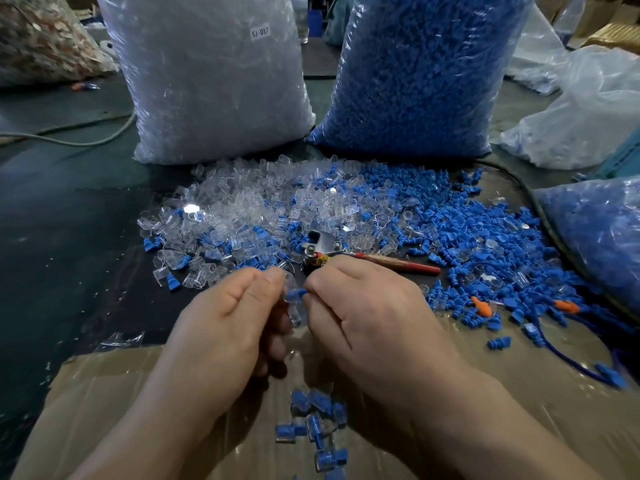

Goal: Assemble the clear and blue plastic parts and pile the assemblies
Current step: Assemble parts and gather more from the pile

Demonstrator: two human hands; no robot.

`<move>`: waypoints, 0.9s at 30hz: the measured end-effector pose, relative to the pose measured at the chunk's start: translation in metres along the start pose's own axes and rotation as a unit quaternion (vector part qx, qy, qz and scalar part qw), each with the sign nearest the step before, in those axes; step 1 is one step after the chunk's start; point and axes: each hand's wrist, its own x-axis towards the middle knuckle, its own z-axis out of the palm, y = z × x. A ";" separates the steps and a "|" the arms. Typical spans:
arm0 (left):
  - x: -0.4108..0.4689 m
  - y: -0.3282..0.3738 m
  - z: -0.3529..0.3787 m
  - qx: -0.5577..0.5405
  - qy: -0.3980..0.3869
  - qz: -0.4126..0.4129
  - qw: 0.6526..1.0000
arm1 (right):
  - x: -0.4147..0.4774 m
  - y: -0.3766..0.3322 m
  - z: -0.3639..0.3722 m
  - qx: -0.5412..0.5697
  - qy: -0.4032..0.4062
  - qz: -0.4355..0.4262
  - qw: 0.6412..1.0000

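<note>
Left grip (235, 317) clamps the clear part (294, 317), right grip (367, 313) the blue part (296, 293) between them; both seem light, slippery: pinch ends.

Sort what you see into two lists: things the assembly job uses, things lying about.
In use: loose clear parts, loose blue parts, held blue part, held clear part, finished assemblies, clear-parts sack, blue-parts sack.
Lying about: red-handled tool, orange pieces, cable.

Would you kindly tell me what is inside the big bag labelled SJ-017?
Clear plastic parts press against the film of the bag all over. Its middle is hidden behind that outer layer.
</note>
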 end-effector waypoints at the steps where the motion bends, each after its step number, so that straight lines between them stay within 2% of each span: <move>1: 0.000 0.000 -0.002 0.013 -0.019 -0.008 1.000 | 0.000 -0.002 0.001 0.003 0.004 -0.003 1.000; 3: 0.000 0.002 -0.004 0.017 -0.031 0.018 0.999 | 0.000 -0.007 0.003 0.033 0.000 0.014 0.999; 5: 0.000 0.001 -0.007 0.032 -0.034 0.086 0.995 | 0.001 -0.009 0.002 0.167 -0.029 0.107 0.980; 6: 0.001 -0.001 -0.008 0.037 -0.049 0.119 0.991 | 0.001 -0.009 0.000 0.279 -0.050 0.172 0.943; 8: 0.000 -0.003 -0.010 0.033 -0.089 0.157 0.983 | 0.002 -0.007 -0.007 0.465 -0.130 0.276 0.831; 9: 0.000 -0.004 -0.010 0.024 -0.110 0.161 0.981 | 0.002 -0.005 -0.010 0.504 -0.170 0.296 0.793; 10: -0.001 -0.004 -0.011 0.016 -0.125 0.158 0.979 | 0.001 -0.002 -0.014 0.507 -0.201 0.297 0.784; 11: -0.002 -0.002 -0.013 0.018 -0.134 0.158 0.978 | 0.000 0.002 -0.017 0.482 -0.216 0.288 0.799; 13: -0.002 -0.001 -0.020 0.065 -0.138 0.154 0.976 | 0.000 0.008 -0.020 0.368 -0.200 0.249 0.873; 14: -0.001 0.000 -0.023 0.110 -0.139 0.147 0.973 | 0.000 0.011 -0.022 0.296 -0.183 0.228 0.909; 16: 0.001 -0.002 -0.028 0.212 -0.166 0.137 0.953 | -0.002 0.012 -0.021 0.150 -0.174 0.187 0.955; 18: 0.001 -0.002 -0.026 0.280 -0.192 0.160 0.927 | -0.005 0.010 -0.020 0.027 -0.188 0.147 0.971; 21: -0.002 0.000 -0.022 0.331 -0.228 0.199 0.894 | -0.008 0.006 -0.010 -0.037 -0.188 0.125 0.974; 24: -0.003 0.004 -0.025 0.304 -0.239 0.186 0.903 | -0.007 0.003 0.000 -0.054 -0.158 0.122 0.978; 25: -0.003 0.002 -0.025 0.301 -0.204 0.183 0.913 | -0.007 0.002 0.003 -0.057 -0.147 0.121 0.980; 27: 0.002 -0.003 -0.027 0.347 -0.071 0.175 0.918 | -0.005 0.001 0.010 -0.060 -0.128 0.115 0.983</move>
